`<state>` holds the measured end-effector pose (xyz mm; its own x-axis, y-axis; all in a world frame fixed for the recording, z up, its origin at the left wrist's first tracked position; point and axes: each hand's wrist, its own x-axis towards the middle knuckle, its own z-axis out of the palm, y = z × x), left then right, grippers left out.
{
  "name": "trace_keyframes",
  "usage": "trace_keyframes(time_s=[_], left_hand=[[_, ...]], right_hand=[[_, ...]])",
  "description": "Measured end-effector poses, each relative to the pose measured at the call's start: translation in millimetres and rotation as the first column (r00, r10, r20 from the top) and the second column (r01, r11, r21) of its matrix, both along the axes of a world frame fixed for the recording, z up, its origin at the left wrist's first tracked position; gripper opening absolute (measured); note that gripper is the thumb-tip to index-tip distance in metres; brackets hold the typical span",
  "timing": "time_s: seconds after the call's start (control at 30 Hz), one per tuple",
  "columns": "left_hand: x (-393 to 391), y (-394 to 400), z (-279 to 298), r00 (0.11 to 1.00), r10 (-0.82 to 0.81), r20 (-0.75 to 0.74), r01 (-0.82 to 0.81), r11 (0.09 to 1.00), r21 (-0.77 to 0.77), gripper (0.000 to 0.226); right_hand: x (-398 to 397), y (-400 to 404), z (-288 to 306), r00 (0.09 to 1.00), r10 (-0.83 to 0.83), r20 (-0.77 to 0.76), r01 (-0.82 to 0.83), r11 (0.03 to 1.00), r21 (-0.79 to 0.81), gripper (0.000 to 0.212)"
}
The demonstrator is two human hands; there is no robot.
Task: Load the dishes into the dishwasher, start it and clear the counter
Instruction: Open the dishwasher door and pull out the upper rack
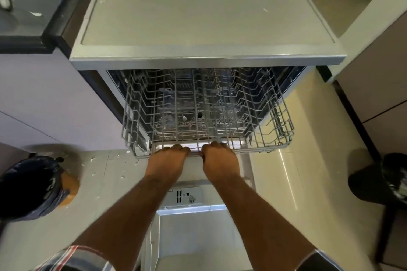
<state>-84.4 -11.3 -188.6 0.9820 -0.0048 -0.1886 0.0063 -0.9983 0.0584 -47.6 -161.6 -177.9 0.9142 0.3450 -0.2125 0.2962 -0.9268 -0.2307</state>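
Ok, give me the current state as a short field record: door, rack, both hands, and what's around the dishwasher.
door: open, folded down flat
rack: wire rack partly out of the dishwasher, no dishes visible in it
left hand: grips the rack's front rail
right hand: grips the front rail beside the left
detergent cup: on the door's inner face
bin: dark-lined, on the floor at left
counter: dark, upper left, blurred cutlery on it
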Motion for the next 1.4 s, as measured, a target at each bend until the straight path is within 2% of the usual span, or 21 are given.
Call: trace_keyframes(time_s=[0.27, 0.5, 0.8, 1.17, 1.4], left_hand=[[-36, -24, 11, 0.997, 0.048, -0.067, -0.053, 0.995, -0.081, 0.045], [-38, -19, 4, 1.000, 0.018, -0.015, -0.019, 0.999, -0.030, 0.036], [-81, -27, 1, 0.996, -0.019, -0.083, 0.014, 0.998, -0.056, 0.029], [-129, -41, 2, 0.991, -0.042, -0.124, 0.035, 0.998, -0.059, 0.026], [-163, -49, 1, 0.989, -0.090, -0.114, 0.086, 0.995, -0.048, 0.030]], right_hand=[[-34, -24, 9, 0.997, -0.056, -0.054, 0.059, 0.997, 0.055, 0.028], [-39, -19, 3, 0.997, -0.076, -0.005, 0.076, 0.993, 0.093, 0.026], [-85, -32, 0, 0.996, -0.089, -0.017, 0.091, 0.990, 0.109, 0.019], [-131, -41, 5, 0.982, -0.124, -0.145, 0.136, 0.988, 0.073, 0.014], [-166, -52, 7, 0.974, -0.168, -0.152, 0.182, 0.979, 0.086, 0.015]])
